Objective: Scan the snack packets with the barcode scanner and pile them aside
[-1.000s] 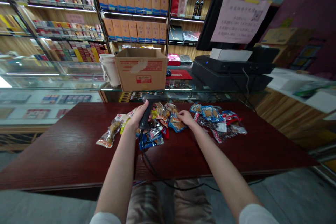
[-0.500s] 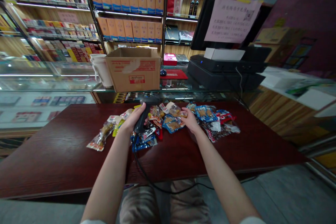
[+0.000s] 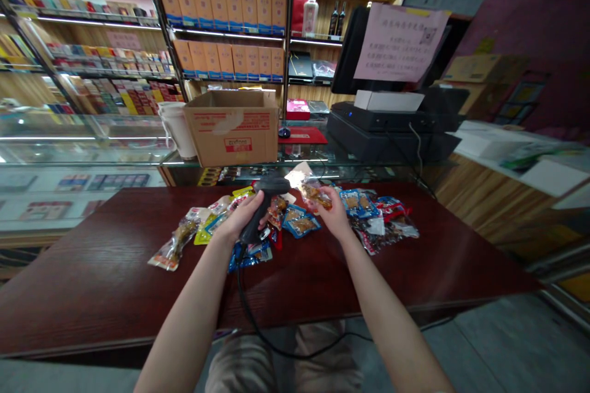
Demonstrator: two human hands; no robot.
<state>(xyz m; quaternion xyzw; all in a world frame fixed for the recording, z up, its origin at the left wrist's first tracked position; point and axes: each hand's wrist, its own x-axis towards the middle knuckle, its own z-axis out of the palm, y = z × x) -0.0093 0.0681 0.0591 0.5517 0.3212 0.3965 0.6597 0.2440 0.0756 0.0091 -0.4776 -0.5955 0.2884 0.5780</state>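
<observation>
My left hand (image 3: 243,216) is wrapped round the handle of a black barcode scanner (image 3: 256,212), its head turned to the right. Light falls on a clear snack packet (image 3: 310,187) with brown food inside, pinched in my right hand (image 3: 334,214). Beneath and between my hands lie several small snack packets, among them a blue-edged packet (image 3: 301,221). Farther left rests a long clear packet (image 3: 177,242) of brown food. To the right of my right hand is a heap of blue, red and clear packets (image 3: 385,218).
An open cardboard box (image 3: 233,132) and a white cup (image 3: 180,129) stand on the glass counter behind the dark red table (image 3: 106,264). A black monitor (image 3: 348,52) with a paper sign stands at back right. The scanner's cable (image 3: 265,322) hangs over the front edge.
The scanner has turned and its head now points right, towards the packet. The packet in my right hand has been lifted and tilted, and light now shines on it.
</observation>
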